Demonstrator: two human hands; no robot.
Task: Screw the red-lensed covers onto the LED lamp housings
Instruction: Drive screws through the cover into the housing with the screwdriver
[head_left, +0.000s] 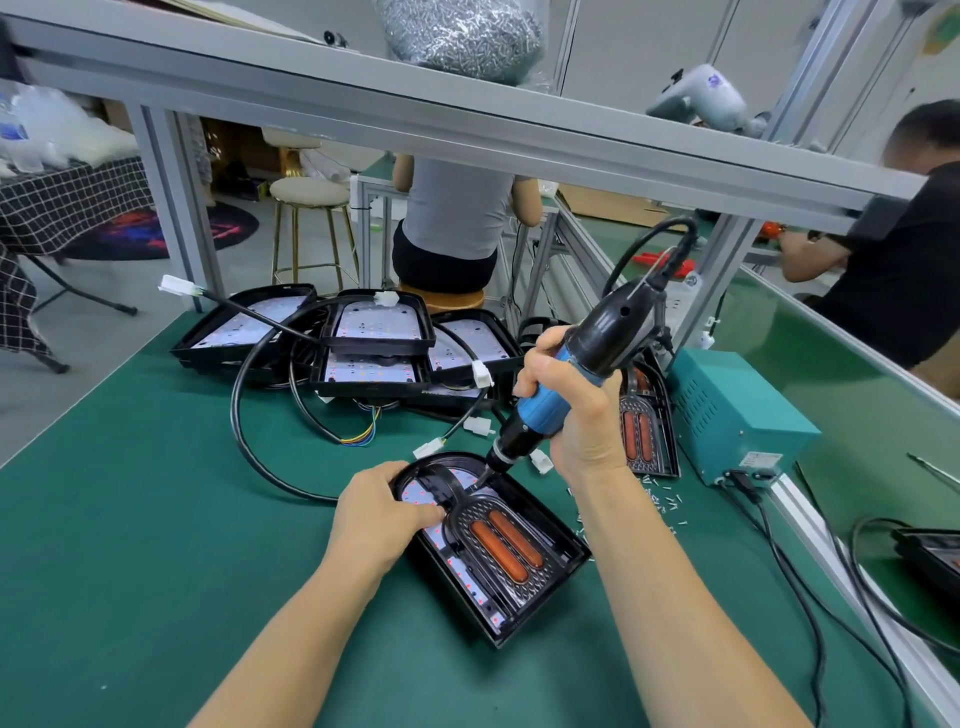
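Green-matted worktop (156, 519) carries the lamp housing (540, 597) with its red-lensed cover (506, 545) seated, left hand (382, 519) pressing fingers down to steady it, right hand (571, 410) wrapped round the electric screwdriver (571, 374), bit at the far corner.

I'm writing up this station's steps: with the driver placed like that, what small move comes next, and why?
Probably drive the screw straight down. The blue-and-black electric screwdriver in the right hand has its bit at the rounded end of the black red-lensed cover, while the left hand presses that cover into the black lamp housing.
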